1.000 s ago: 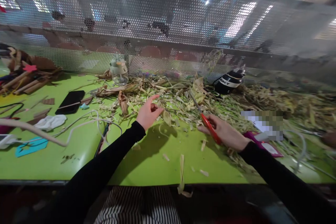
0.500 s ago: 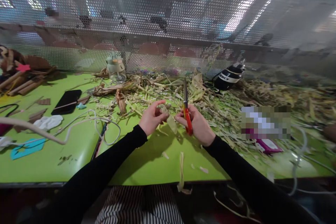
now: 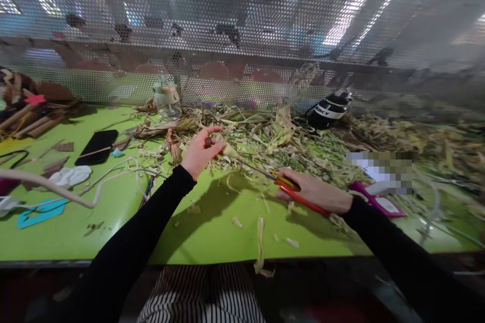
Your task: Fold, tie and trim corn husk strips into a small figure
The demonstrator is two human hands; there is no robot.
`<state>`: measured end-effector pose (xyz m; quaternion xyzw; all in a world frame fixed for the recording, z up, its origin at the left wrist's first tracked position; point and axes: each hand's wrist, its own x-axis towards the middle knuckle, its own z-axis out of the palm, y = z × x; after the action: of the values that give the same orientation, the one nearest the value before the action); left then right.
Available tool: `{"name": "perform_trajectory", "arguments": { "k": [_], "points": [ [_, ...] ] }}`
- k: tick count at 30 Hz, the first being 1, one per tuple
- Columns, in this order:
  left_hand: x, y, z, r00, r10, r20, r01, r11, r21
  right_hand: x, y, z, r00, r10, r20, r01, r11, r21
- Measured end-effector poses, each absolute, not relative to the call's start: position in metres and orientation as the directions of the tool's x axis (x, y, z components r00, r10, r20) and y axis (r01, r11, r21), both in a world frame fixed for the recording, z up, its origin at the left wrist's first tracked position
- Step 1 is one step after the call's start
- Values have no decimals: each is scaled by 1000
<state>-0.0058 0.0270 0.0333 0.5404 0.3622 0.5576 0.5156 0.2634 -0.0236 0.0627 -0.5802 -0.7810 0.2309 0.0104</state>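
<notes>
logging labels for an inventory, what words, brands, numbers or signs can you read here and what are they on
"ERCY" (the C may be a G): on the white band around the black bottle.
White patch on the flat magenta object: too blurred to read.
I can read no other text.

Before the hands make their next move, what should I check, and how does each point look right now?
1. Scissors in the grasp of the right hand: ok, held by the handles.
2. Leaf piece in the left hand: ok, pinched at the fingertips.
3. Left fingers away from the scissor tips: ok, the tips are by the leaf piece's opposite end.
4. Blades touching the leaf piece: cannot tell, too fine to see.
5. Table in front free of scraps: not ok, bits lie there and one strip hangs over the edge.
6. Black bottle apart from both hands: ok, farther back.
</notes>
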Motion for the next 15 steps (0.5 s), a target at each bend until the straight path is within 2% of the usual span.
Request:
{"name": "perform_trajectory", "arguments": {
  "k": [5, 10, 15],
  "points": [
    [-9, 27, 36, 116, 970, 212, -171, -191, 967, 276, -24, 78, -343, 891, -296, 910, 238, -338],
    [-6, 24, 34, 272, 946, 176, -133, -144, 981, 262, -23, 84, -385, 838, -387, 912, 282, -298],
    [0, 22, 30, 357, 919, 167, -118, -133, 984, 250, -22, 84, -440, 775, -453, 894, 335, -297]
  ]
}}
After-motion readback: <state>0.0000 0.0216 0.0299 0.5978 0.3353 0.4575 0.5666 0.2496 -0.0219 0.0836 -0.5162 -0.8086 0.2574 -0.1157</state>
